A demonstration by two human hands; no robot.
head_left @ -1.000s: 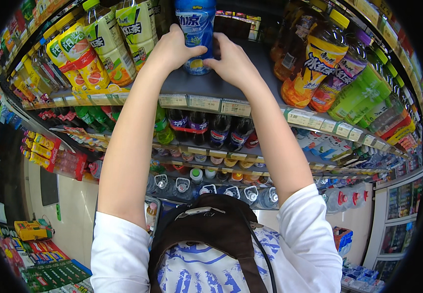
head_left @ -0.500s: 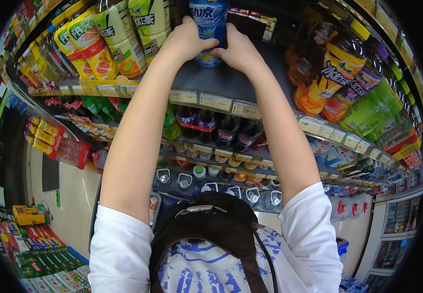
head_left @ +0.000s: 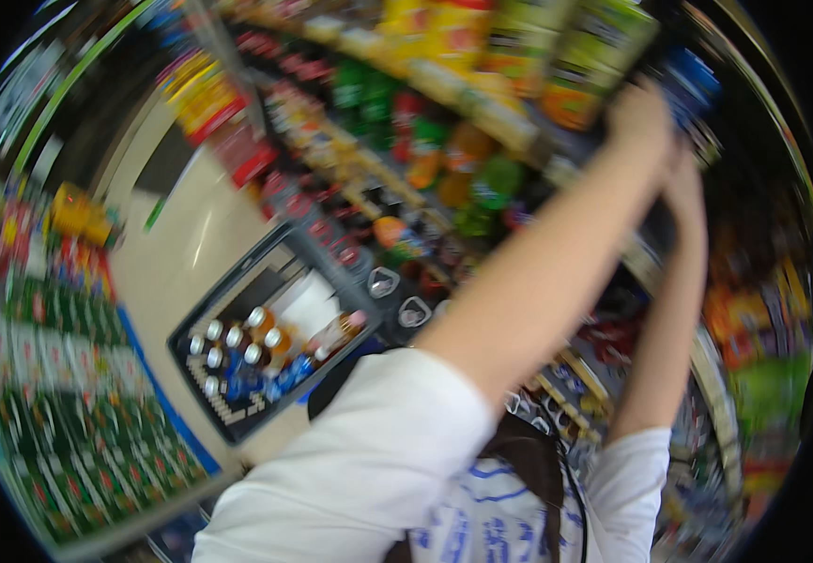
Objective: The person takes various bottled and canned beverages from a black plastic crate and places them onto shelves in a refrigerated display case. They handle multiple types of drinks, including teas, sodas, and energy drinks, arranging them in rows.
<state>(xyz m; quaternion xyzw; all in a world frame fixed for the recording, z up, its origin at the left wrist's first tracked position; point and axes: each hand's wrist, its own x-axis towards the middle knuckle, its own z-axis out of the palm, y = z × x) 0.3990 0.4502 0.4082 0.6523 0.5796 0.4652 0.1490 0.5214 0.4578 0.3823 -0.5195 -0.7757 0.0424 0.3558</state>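
A blue bottle [head_left: 693,86] appears tilted and blurred at the upper right, at the drink shelf. My left hand [head_left: 641,120] is closed against its left side. Just below, my right hand [head_left: 682,180] meets the bottle's lower part, with its fingers mostly hidden and smeared by motion. Both arms reach up and to the right, the left forearm crossing in front of the lower shelves. Green-labelled tea bottles [head_left: 604,56] stand on the shelf left of my hands, and yellow-labelled juice bottles [head_left: 439,33] stand farther left.
A dark grey basket [head_left: 223,305] on the left holds several white-capped bottles and some blue ones. Green boxes [head_left: 78,375] are stacked at the far left. Lower shelves hold green bottles [head_left: 364,86]; orange-labelled bottles [head_left: 754,310] stand at right. Pale floor [head_left: 195,220] shows beyond the basket.
My view has swung left, so the shelf, bottle and hands now lie at upper right and tilted. The basket has come into full view. My hands remain at the blue bottle.
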